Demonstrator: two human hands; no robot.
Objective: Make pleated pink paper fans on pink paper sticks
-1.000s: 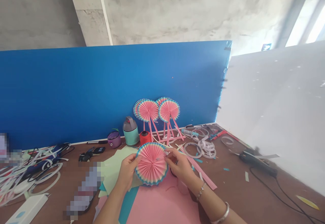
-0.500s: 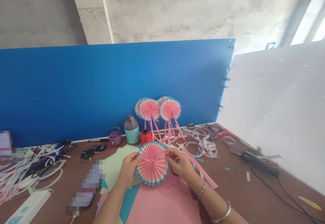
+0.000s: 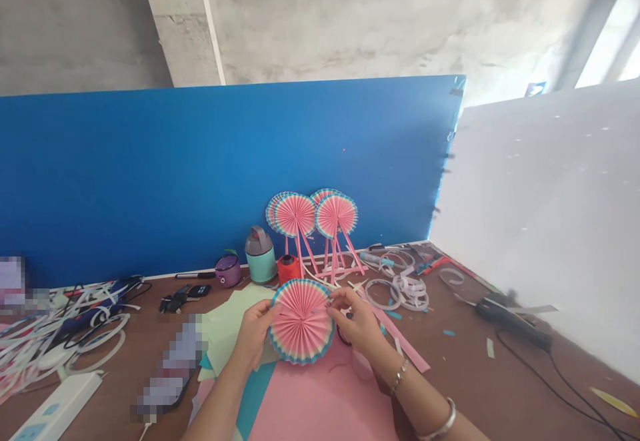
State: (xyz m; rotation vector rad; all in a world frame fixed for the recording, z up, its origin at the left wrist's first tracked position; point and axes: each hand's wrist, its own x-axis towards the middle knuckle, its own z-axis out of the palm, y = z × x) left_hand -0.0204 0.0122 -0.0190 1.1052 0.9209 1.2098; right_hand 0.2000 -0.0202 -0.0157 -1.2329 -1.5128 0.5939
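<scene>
A round pleated paper fan (image 3: pixel 301 341), pink with cream and blue bands at its rim, is held up between my two hands. My left hand (image 3: pixel 257 328) pinches its left edge. At the upper right edge, the fingers of my right hand (image 3: pixel 353 314) are closed on the rim. Beneath the fan lie sheets of pink paper (image 3: pixel 320 408), with green paper (image 3: pixel 220 331) to the left. Behind it, several finished-looking pleated fans (image 3: pixel 295 215) stand on pink paper legs (image 3: pixel 334 261) against the blue partition.
A teal flask (image 3: pixel 261 264), a purple pot (image 3: pixel 228 271) and a red spool (image 3: pixel 289 269) stand at the back. Paper strips (image 3: pixel 413 291) and a black cable (image 3: pixel 545 398) lie right. Left are tangled white strips (image 3: pixel 100 341), a blurred phone (image 3: pixel 170 374) and a power strip (image 3: pixel 60 408).
Almost nothing differs. The view has shifted very slightly, and both hands keep the fan in the same place.
</scene>
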